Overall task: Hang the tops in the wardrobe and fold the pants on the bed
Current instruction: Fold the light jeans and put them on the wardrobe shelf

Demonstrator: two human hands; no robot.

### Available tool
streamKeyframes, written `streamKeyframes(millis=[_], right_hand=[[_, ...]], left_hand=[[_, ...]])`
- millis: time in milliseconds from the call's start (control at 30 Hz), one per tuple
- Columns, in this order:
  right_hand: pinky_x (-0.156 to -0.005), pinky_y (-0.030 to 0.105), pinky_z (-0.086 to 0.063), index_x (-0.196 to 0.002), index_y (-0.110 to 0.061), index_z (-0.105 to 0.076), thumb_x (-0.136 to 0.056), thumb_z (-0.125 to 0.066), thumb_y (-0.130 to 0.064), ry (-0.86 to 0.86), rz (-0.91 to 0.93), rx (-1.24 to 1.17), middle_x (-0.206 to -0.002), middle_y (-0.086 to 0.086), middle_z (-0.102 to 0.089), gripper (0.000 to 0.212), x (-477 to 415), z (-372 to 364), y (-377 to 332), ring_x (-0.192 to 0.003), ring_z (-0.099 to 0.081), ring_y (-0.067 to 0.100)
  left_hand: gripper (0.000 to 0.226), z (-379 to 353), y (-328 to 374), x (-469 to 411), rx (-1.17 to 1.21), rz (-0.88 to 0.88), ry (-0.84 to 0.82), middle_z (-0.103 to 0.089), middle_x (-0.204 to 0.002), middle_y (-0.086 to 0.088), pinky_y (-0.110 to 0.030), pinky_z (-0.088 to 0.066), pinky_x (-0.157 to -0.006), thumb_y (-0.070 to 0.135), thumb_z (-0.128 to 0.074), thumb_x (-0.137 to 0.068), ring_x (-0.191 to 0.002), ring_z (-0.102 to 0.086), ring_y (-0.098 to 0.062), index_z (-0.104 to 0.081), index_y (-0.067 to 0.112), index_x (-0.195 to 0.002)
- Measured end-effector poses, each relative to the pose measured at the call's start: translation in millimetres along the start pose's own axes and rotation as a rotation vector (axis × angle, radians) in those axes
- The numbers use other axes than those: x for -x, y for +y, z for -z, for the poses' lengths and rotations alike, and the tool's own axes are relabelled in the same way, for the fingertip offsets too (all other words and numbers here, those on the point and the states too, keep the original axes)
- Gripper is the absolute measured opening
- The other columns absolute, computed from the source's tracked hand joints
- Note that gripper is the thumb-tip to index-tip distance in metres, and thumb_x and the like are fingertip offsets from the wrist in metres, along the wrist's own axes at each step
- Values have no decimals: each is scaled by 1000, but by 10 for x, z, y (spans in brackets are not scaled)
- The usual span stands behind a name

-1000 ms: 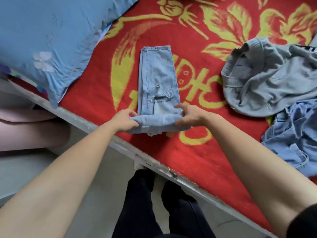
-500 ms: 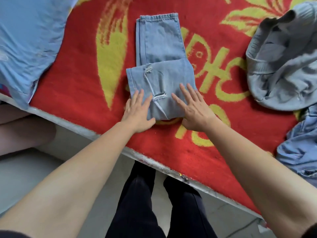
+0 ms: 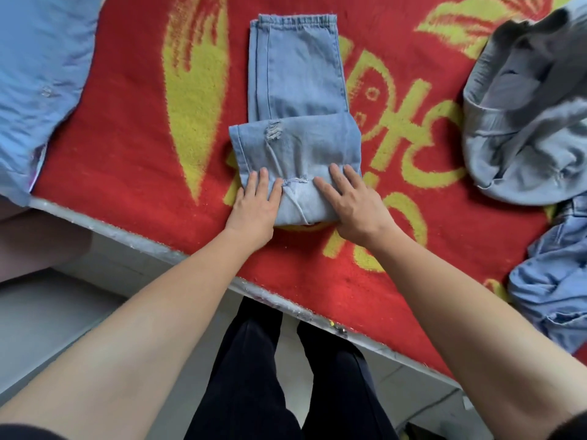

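Observation:
Light blue ripped jeans (image 3: 295, 77) lie on the red and yellow bed cover (image 3: 127, 128), folded lengthwise with the near end turned over onto the rest. My left hand (image 3: 255, 206) presses flat on the near left corner of the folded flap. My right hand (image 3: 352, 201) presses flat on its near right side. Fingers of both hands are straight. A crumpled grey top (image 3: 521, 122) lies at the right, with a light blue garment (image 3: 556, 287) nearer the bed's edge below it.
A blue pillow (image 3: 35, 74) lies at the left end of the bed. The bed's pale edge (image 3: 152, 246) runs diagonally in front of me. My dark-trousered legs (image 3: 286, 376) stand on the floor just below it.
The near end of the jeans, gripped by both hands a second ago, has been folded over away from me. Both hands have flattened onto the fold and slid slightly nearer.

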State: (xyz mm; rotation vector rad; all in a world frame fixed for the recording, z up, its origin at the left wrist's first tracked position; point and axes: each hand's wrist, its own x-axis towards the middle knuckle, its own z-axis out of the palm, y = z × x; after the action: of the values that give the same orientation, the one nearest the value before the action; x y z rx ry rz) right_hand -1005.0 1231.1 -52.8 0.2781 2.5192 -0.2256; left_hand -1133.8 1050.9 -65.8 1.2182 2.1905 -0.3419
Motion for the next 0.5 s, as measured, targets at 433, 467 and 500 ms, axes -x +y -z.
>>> streamKeyframes(millis=[433,467,500], right_hand=[[-77,32,-50,-125,-29,-60,-85,-44,-78,-175,-94,-489,-106,-2,-71,65,5,427,128,-99,-65,24],[-76,31,-47,-121,-26,-63,-91,-48,-66,-59,-175,-597,-102,0,-72,52,-129,472,195,-98,-66,25],[-78,32,-47,-123,-21,-63,-95,-53,-53,65,-264,-667,-106,4,-70,44,-281,503,264,-101,-65,27]], left_hand=[[77,368,-376,61,236,-116,-409,-48,-142,-5,-41,-44,-102,76,-57,-75,-128,-49,-24,-53,27,-134],[65,445,-434,-62,411,-37,-284,-63,-120,0,-34,-49,-91,75,-57,-75,-111,-60,-21,-63,26,-117],[50,509,-486,-201,592,69,-130,-67,-101,3,-30,-49,-81,67,-60,-79,-99,-64,-20,-67,24,-103]])
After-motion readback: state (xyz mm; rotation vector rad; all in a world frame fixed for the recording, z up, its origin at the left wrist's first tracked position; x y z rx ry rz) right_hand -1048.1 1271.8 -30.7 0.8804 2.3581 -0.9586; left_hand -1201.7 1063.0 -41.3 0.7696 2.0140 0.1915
